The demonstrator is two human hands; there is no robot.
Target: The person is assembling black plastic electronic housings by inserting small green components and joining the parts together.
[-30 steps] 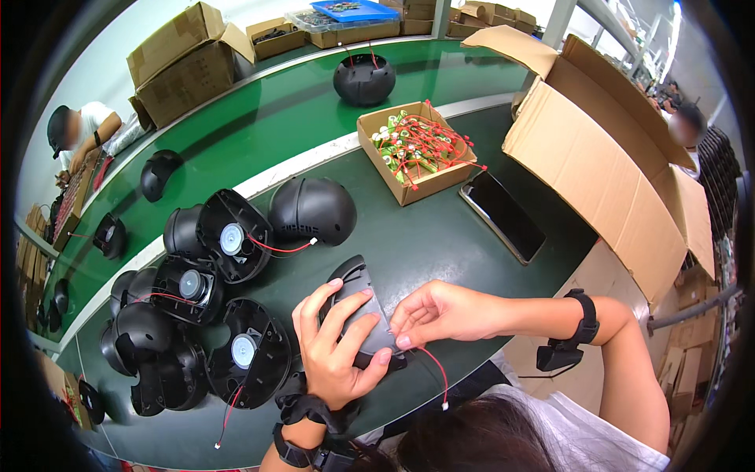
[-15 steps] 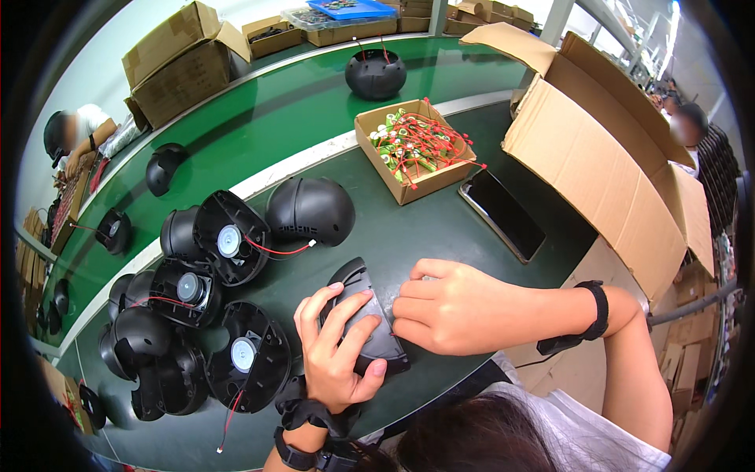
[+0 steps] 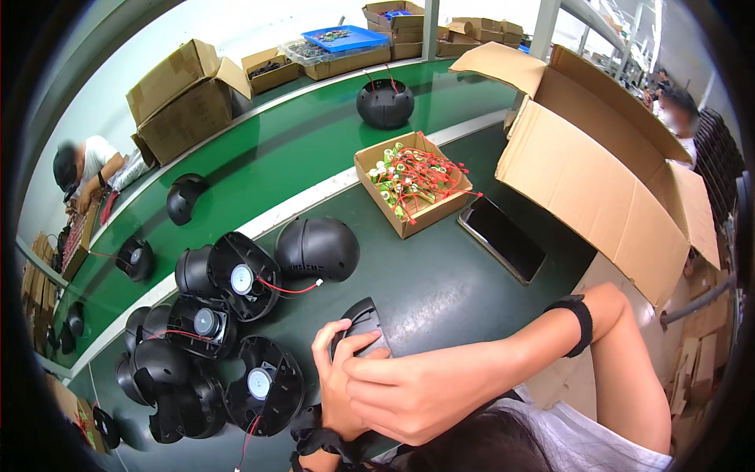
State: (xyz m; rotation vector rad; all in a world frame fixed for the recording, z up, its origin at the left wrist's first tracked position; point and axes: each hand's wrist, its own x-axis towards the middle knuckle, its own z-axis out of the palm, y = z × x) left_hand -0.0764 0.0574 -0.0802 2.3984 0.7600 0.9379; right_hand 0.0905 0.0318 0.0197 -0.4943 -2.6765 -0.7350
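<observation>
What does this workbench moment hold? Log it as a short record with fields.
left hand: grips the black curved housing piece from its left side
right hand: laid over the piece's near end
beside the hands: black dome shell and round black speaker units with red wires
further back: open cardboard box of green parts with red leads
surface: green bench

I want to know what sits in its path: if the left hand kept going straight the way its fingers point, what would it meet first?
The left hand points up the picture, fingers on the black shell piece it holds. Beyond that, probably the black dome housing, past a strip of green table; depth is unclear.
</observation>
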